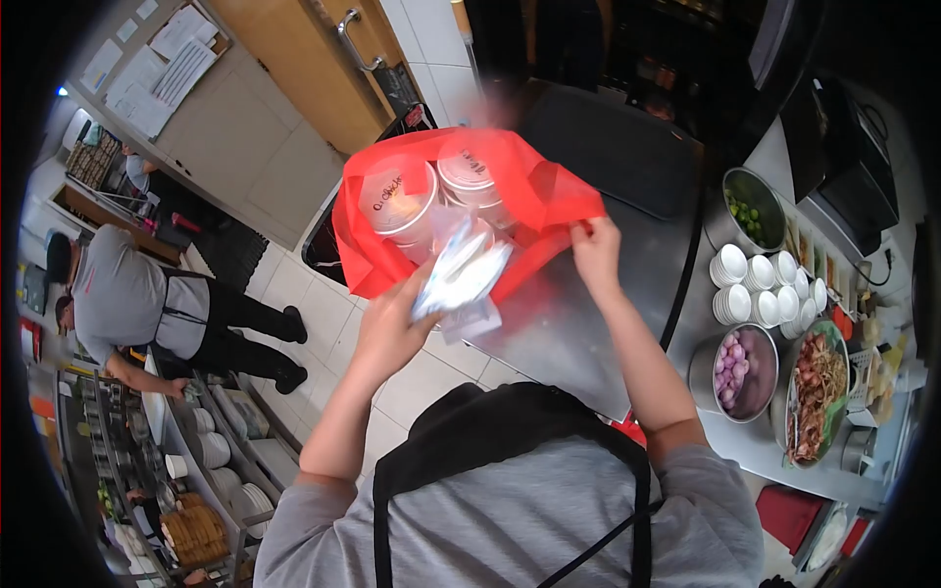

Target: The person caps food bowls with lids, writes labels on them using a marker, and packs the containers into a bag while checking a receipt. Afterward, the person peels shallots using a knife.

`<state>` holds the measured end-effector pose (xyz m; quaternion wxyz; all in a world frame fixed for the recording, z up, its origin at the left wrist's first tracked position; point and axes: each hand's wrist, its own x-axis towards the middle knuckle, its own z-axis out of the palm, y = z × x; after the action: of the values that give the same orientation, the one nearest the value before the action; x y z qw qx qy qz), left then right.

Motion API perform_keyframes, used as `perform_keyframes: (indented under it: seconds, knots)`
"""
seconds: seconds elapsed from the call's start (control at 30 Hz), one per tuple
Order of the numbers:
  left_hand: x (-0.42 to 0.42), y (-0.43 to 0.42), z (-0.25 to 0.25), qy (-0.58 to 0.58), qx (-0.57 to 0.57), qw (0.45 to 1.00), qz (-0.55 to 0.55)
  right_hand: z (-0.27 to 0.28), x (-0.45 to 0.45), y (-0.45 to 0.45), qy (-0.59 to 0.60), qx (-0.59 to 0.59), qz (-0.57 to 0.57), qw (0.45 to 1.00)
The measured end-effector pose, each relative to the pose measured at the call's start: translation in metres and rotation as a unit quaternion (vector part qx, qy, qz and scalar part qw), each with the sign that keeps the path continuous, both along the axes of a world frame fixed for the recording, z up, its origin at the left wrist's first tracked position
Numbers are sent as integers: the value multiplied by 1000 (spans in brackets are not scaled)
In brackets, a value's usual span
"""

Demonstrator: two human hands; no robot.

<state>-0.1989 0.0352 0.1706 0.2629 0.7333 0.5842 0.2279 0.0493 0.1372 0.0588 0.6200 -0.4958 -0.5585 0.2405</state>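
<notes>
A red plastic bag [539,191] stands with its mouth open on the metal counter [608,338]. Inside are two round lidded containers, the left one [400,196] and the right one [465,169], both with handwriting on the lids. My left hand [392,318] is closed on clear plastic packets [466,269] with white contents, held over the front of the bag; they are blurred. The fingers of my right hand [596,245] pinch the bag's right edge.
A co-worker [127,294] bends over shelves at the left. On the right counter are stacked white cups [730,265], a bowl of limes [753,211], a bowl of shallots [735,367] and a tray of shredded food [816,392]. A black pad [608,147] lies behind the bag.
</notes>
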Motion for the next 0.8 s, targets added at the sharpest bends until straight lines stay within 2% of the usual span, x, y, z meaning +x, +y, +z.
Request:
perform_keyframes:
  seconds: [0.07,0.1,0.17,0.2,0.27,0.3,0.37,0.4,0.47,0.53,0.63,0.7,0.8]
  knots:
    - [19,16,8,193,141,971,14,27,11,-14,49,-15,23,998]
    - [27,25,8,193,141,971,17,40,13,-21,31,-1,24,999]
    - [44,48,0,329,262,907,-11,52,13,-26,13,15,25,999]
    - [53,59,-7,328,263,907,-11,55,13,-26,26,14,57,998]
    - [71,77,-20,478,354,800,-76,62,12,-25,36,13,86,996]
    - [80,85,-20,476,355,801,-77,66,10,-21,6,44,81,996]
    - [94,100,-18,625,270,685,-258,73,5,-12,-26,76,74,994]
    - [97,107,-19,624,272,685,-258,76,2,-8,-55,83,72,992]
    - [101,122,-29,690,303,538,-379,82,-6,-2,-85,90,67,990]
    - [98,152,-69,694,302,526,-388,86,-13,2,-94,74,89,989]
    - [109,154,-68,681,256,556,-401,89,-20,3,-70,88,96,989]
    - [112,153,-64,654,211,612,-392,91,-22,1,-73,95,82,989]
    - [113,144,-54,563,106,746,-340,81,-24,-6,-107,108,57,987]
